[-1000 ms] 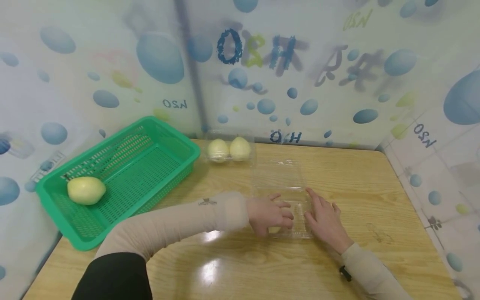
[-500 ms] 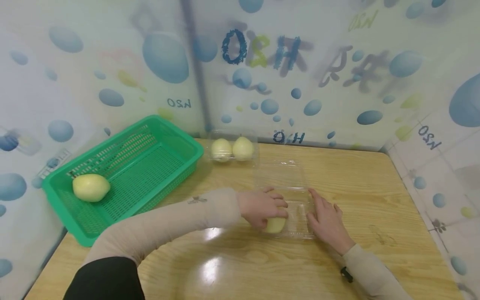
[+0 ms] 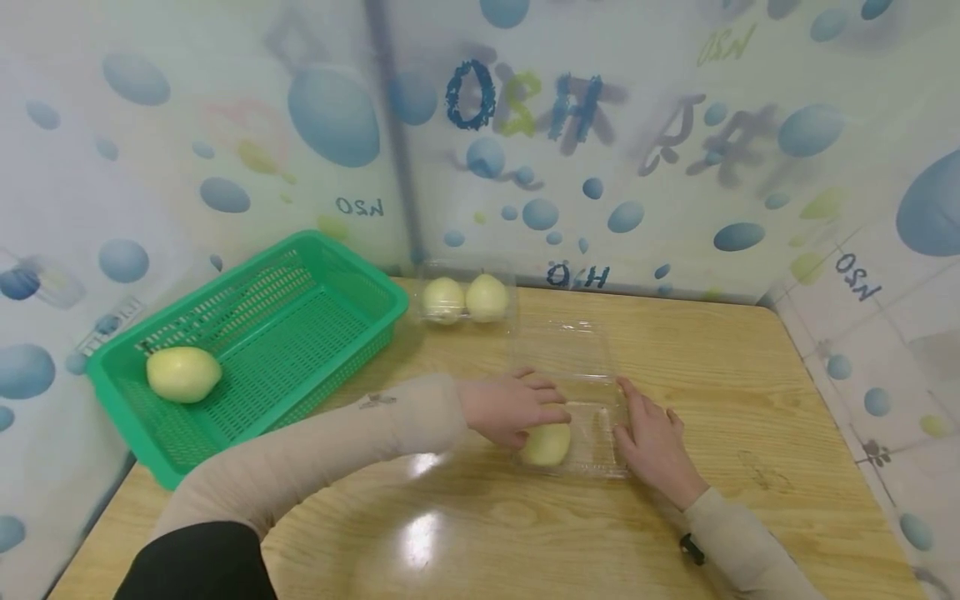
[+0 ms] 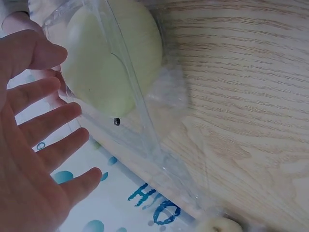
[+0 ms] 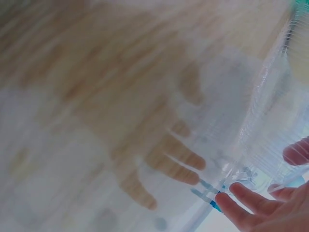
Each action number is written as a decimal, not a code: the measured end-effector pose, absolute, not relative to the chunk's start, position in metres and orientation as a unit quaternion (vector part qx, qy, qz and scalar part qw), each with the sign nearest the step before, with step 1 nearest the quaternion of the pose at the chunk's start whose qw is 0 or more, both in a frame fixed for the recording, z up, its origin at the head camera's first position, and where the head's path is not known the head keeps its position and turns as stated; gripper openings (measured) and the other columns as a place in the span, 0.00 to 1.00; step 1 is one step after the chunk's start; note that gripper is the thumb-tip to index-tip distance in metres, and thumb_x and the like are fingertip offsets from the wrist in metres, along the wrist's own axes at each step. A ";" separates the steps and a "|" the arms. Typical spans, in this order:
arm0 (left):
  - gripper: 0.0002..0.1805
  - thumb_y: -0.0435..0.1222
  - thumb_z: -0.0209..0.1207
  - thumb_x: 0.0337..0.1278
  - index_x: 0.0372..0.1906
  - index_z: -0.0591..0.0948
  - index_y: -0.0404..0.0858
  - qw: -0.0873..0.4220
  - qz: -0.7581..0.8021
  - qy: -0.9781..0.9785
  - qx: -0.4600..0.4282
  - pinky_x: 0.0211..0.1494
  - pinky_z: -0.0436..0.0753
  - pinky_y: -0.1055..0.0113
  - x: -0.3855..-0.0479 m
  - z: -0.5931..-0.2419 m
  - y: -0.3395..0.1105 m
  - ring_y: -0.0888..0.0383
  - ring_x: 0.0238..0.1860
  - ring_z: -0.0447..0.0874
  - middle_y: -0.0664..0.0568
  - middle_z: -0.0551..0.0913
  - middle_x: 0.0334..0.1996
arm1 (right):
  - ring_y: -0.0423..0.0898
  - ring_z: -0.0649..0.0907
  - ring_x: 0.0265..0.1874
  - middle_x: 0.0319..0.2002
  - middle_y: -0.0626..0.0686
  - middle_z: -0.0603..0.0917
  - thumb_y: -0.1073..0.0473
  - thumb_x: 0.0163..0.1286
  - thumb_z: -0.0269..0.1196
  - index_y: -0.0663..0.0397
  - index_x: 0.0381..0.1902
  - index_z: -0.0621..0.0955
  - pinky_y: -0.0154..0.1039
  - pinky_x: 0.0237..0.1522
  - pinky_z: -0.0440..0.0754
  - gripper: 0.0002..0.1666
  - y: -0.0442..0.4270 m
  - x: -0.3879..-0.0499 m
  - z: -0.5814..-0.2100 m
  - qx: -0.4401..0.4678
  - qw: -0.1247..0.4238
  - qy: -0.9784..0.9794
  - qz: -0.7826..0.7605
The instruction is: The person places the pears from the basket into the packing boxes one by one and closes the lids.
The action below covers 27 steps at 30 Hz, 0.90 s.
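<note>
A pale yellow-green pear (image 3: 547, 447) lies in the left half of a clear plastic clamshell box (image 3: 597, 454), whose lid (image 3: 562, 346) is folded back on the table. My left hand (image 3: 513, 410) is at the pear's upper left. In the left wrist view, its spread fingers (image 4: 50, 118) and thumb stand beside the pear (image 4: 111, 63) without gripping it. My right hand (image 3: 652, 442) rests against the box's right side, fingertips and thumb touching the edge. The right wrist view shows straight fingers (image 5: 251, 205) by the clear wall, and their reflection on the table.
A green perforated basket (image 3: 337, 333) with one pear (image 3: 183, 375) stands at the left. Against the back wall, another clear box (image 3: 465, 321) contains two pears (image 3: 487, 297). Patterned walls bound the wooden table (image 3: 480, 533) behind and at the sides.
My left hand has drawn back leftward and its fingers have come off the pear, which now shows more in the box. My right hand has stayed at the box's right side.
</note>
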<state>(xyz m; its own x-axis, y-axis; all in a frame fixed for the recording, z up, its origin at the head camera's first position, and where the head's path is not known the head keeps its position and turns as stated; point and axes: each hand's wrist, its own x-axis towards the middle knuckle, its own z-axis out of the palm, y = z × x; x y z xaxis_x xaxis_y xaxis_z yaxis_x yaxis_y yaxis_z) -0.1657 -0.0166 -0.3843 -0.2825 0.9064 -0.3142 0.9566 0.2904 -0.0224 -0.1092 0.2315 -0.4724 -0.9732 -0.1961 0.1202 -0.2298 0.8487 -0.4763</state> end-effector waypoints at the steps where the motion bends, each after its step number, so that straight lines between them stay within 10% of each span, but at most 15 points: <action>1: 0.35 0.40 0.62 0.57 0.71 0.66 0.47 0.123 -0.103 0.796 0.584 0.71 0.59 0.49 -0.166 -0.383 -0.018 0.52 0.70 0.58 0.51 0.66 0.69 | 0.70 0.71 0.57 0.60 0.72 0.72 0.66 0.65 0.54 0.64 0.71 0.57 0.78 0.55 0.51 0.37 0.231 -0.109 -0.472 0.111 0.034 -0.961 0.252; 27: 0.33 0.36 0.63 0.55 0.68 0.68 0.42 0.111 -0.058 0.840 0.528 0.68 0.61 0.43 -0.173 -0.386 -0.088 0.45 0.68 0.63 0.45 0.69 0.66 | 0.72 0.69 0.58 0.61 0.74 0.69 0.63 0.67 0.51 0.64 0.72 0.56 0.80 0.53 0.52 0.36 0.227 -0.106 -0.472 0.093 0.023 -0.963 0.251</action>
<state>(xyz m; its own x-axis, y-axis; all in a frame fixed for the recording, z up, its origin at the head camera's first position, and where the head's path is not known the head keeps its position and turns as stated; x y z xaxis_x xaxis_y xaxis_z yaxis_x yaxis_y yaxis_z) -0.1733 -0.0879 -0.3857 -0.4182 0.8739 -0.2477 0.8997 0.4360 0.0193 -0.1060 0.2269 -0.4716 -0.9816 -0.1684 0.0904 -0.1911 0.8570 -0.4786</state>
